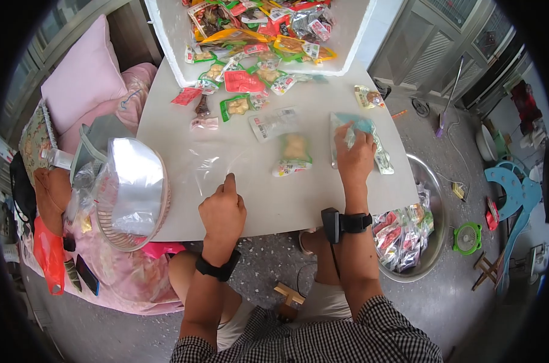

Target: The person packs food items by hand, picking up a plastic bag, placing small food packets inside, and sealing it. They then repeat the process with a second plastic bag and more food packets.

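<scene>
My left hand (222, 209) is closed, its fingertips pinching the near edge of a clear plastic bag (207, 162) that lies flat on the table. On the right, my right hand (354, 158) curls its fingers down onto a blue-and-white food packet (364, 124). Between the hands lies a green-edged packet of pale food (295, 148), with a clear-and-white packet (274, 123) just behind it. Farther back are a green packet (235, 107), a red packet (244, 81) and a small dark-brown packet (202, 106).
A white foam box (356, 36) full of colourful packets stands at the table's far side. Left of the table, a basket (164, 209) holds a stack of clear bags (138, 187). On the floor at right, a metal basin (439, 242) contains many packets, near a green fan (467, 238).
</scene>
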Demonstrator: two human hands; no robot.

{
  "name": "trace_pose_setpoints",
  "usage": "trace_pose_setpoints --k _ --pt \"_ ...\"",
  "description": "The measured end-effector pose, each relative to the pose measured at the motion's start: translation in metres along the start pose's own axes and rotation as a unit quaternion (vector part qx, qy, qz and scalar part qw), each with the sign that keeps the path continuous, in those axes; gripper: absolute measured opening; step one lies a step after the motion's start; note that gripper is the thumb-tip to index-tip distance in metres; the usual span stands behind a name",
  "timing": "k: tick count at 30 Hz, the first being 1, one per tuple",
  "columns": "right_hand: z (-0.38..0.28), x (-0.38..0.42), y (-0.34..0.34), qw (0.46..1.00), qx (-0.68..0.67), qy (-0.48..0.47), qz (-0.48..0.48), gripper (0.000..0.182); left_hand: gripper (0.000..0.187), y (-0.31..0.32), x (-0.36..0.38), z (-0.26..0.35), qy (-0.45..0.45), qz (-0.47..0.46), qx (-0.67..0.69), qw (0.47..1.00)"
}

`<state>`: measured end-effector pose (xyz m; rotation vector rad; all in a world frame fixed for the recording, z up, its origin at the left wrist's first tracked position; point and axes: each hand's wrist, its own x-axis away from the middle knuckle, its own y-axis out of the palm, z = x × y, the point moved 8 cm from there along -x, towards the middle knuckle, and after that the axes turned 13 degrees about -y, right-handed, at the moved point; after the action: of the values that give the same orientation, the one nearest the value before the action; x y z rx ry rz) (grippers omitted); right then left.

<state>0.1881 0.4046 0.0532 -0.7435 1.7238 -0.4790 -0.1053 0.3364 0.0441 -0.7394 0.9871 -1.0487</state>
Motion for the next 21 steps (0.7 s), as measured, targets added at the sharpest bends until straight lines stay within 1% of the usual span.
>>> trace_pose_setpoints --k 2,3,4,6,8,10,13,15,16,21 --pt "0.013 0.005 -0.004 0.997 0.066 0.037 0.004 0.043 0.041 -0.002 0.000 0.000 0.003 0.002 0.013 1.000" --pt "0.022 0.010 0.002 0.995 0.083 0.058 -0.013 0.048 0.041 -0.003 0.000 0.000 0.000 0.002 0.008 1.000" --pt "0.029 0.012 0.008 0.993 0.053 0.086 -0.062 0.051 0.040 -0.005 0.000 0.000 -0.002 0.003 0.003 1.000" --pt "0.039 0.013 0.018 0.978 -0.010 0.136 -0.157 0.062 0.039 -0.005 -0.001 0.002 -0.004 0.005 0.000 1.000" --pt "0.043 0.012 0.025 0.985 -0.044 0.105 -0.127 0.061 0.038 -0.005 0.000 0.000 -0.005 0.007 0.000 1.000" --pt "0.039 0.011 0.026 0.982 -0.031 0.140 -0.122 0.055 0.038 -0.004 0.001 0.000 -0.002 0.006 0.000 1.000" --pt "0.032 0.013 0.025 0.972 -0.069 0.127 -0.186 0.045 0.037 -0.003 0.001 -0.001 0.003 0.007 0.001 1.000" --pt "0.028 0.015 0.023 0.935 -0.211 0.178 -0.225 0.039 0.037 -0.004 0.001 -0.003 0.006 0.011 0.000 1.000" --pt "0.025 0.017 0.024 0.907 -0.280 0.201 -0.242 0.036 0.037 -0.004 0.001 -0.003 0.008 0.015 0.001 1.000" --pt "0.026 0.026 0.026 0.848 -0.406 0.276 -0.201 0.026 0.038 -0.001 0.001 -0.005 -0.004 0.003 -0.015 1.000"
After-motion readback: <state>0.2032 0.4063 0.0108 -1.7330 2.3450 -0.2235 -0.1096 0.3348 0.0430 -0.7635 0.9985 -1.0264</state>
